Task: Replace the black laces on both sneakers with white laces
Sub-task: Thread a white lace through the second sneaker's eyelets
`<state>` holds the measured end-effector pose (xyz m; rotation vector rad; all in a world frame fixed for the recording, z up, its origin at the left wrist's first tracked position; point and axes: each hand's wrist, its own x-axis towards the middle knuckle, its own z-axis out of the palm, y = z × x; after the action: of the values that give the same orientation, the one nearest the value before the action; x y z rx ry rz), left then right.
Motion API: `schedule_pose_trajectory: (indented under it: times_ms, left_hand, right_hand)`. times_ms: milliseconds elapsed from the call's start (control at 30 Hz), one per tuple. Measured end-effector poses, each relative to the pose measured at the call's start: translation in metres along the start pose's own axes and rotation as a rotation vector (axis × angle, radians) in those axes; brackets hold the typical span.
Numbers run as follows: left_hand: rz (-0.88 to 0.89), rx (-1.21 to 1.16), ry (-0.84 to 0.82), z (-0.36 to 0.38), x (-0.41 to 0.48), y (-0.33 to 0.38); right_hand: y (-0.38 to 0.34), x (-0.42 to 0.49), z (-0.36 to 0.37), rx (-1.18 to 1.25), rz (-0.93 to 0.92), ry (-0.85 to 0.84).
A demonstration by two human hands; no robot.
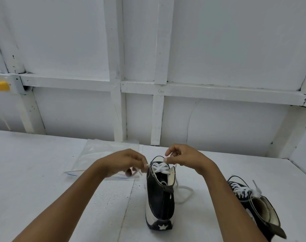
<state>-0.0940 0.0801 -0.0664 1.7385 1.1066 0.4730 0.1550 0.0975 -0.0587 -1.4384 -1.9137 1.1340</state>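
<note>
1. White panelled wall [218,49] backs a white counter [43,172], and on it stands the near sneaker [160,198], heel toward the person and toe away.
2. Its white lace [160,167] is crossed over the tongue, directly beneath and between the two sets of fingers.
3. On the right hand [182,158], the fingers [168,160] are pinched together on one run of the lace, just above the top eyelets. The slack from that side drops under the wrist into a loose loop [183,194] on the counter.
4. The left hand [131,161] is blurred. Its fingers [141,161] look drawn together on the other end, whose tip shows just below them.
5. The step in hand looks like snugging the upper crossings and evening the ends before tying.
   - Pull both ends outward with equal tension.
   - Keep the lace flat rather than twisted.
   - Draw gently, since neither hand braces the sneaker and a hard tug could tip it.
   - Check the lengths too, as the right side appears to carry more slack.
6. Further out:
   - The second sneaker [257,206], well right of the right fingers, already shows white lacing.
   - A clear plastic bag [99,151] lies just beyond the left fingers.
</note>
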Motion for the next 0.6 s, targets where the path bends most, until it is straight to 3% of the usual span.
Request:
schedule_pose_trajectory:
  times_ms: [100, 200, 267, 400, 500, 600]
  left_hand:
    - [0.142, -0.32, 0.205, -0.006, -0.001, 0.001]
    - [0.25, -0.768, 0.243, -0.007, -0.004, 0.005]
    - [0.208, -0.884, 0.275, -0.005, -0.005, 0.007]
    - [-0.019, -0.434, 0.348, 0.001, 0.002, 0.001]
    - [-0.167, -0.037, 0.157, 0.009, 0.005, -0.005]
    - [-0.132, 0.148, -0.08, 0.014, 0.002, -0.004]
  right_hand:
    - [0.005, -0.005, -0.002, -0.023, 0.063, -0.04]
    - [0.012, -0.009, -0.005, -0.01, 0.121, -0.057]
    - [0.017, -0.012, -0.008, -0.008, 0.155, -0.067]
    - [0.027, -0.017, -0.006, 0.106, 0.203, -0.088]
    - [0.034, -0.022, 0.002, 0.076, 0.219, -0.183]
    - [0.04, -0.028, 0.006, 0.03, 0.205, -0.224]
